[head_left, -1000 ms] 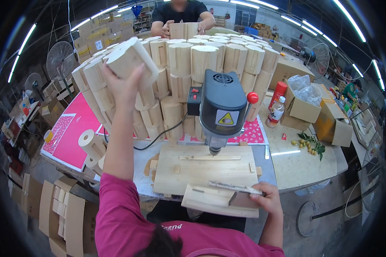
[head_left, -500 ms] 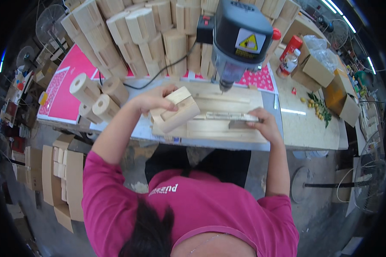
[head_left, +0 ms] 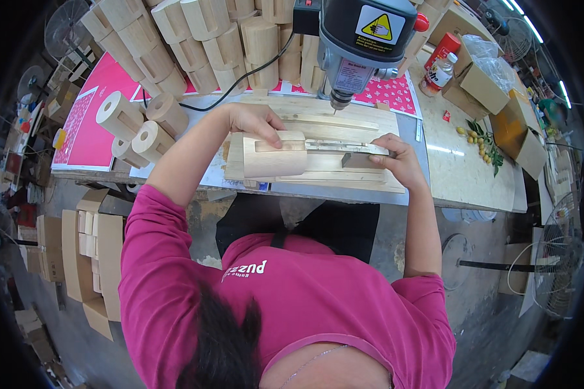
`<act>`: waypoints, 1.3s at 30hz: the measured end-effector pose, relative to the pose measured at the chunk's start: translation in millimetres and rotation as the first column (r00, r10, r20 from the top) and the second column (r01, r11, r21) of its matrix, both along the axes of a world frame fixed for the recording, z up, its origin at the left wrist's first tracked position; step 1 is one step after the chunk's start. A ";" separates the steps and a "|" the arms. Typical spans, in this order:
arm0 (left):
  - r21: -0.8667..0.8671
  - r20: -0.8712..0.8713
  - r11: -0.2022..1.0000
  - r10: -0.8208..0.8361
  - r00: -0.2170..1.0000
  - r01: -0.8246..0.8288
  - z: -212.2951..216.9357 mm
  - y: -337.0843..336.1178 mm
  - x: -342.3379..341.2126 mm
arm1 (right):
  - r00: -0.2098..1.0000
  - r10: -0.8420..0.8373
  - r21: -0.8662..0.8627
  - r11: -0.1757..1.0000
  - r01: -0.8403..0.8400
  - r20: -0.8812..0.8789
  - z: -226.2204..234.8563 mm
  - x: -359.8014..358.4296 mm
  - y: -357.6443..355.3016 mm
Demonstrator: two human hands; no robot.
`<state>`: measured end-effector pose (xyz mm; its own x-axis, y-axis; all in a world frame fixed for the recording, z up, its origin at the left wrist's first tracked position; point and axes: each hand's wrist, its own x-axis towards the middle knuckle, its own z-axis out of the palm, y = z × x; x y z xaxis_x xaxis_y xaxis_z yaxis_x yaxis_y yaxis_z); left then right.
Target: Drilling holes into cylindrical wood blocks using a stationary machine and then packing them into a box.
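Slotted wooden block (head_left: 276,174): lies on its side over the left part of the wooden board, near the worktop's front edge, slot facing up; right end close against the thin strip, actual contact too fine to tell.
Left hand (head_left: 254,120): curled over the block's far side, one digit at the slot; looks snug enough to check rolling, best pressed evenly.
Thin strip (head_left: 344,148): runs from the block's right end to the right hand, roughly along the worktop's front edge; probably works best level with the block, not tipped.
Right hand (head_left: 401,159): pinches the strip's right end, fingers and thumb nearly together; wants a light, steady hold.
Dark plate (head_left: 363,161): sits just below the strip; whether also gripped, cannot tell.
Wooden board (head_left: 386,122): lies flat near the worktop's (head_left: 464,191) front edge; likely needs the block settled squarely, given the rounded side.
Drill bit (head_left: 335,112): points down over the board's far part, apart from the block; worth giving the knuckles room.
Black cable (head_left: 243,79): loops left of the drill; better off the board.
Loose blocks (head_left: 120,115): grouped towards the worktop's left end, beside the left forearm; call for elbow care.
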<state>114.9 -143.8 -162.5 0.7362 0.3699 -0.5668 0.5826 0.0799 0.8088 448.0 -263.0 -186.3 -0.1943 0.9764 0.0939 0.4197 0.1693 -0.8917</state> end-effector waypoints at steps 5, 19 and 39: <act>-0.062 0.061 0.997 0.056 0.997 -0.052 3.1 3.4 10.0 | 1.000 -0.003 0.038 0.999 0.002 0.015 -1.0 -1.0 0.5; -0.372 0.625 0.443 0.769 0.133 -0.816 -51.9 -44.5 62.6 | 1.000 -0.012 0.101 0.995 0.009 0.024 -6.6 -22.9 -1.8; 0.713 0.599 0.180 0.346 0.722 -0.678 -83.0 -101.0 52.7 | 0.943 -0.317 0.323 0.907 0.270 0.103 -14.3 -14.8 28.3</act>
<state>167.6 -244.8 -245.4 0.2020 0.8435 0.4977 0.4788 -0.5283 0.7011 433.2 -234.7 -200.6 0.0620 0.9215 0.3833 0.6161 0.2668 -0.7411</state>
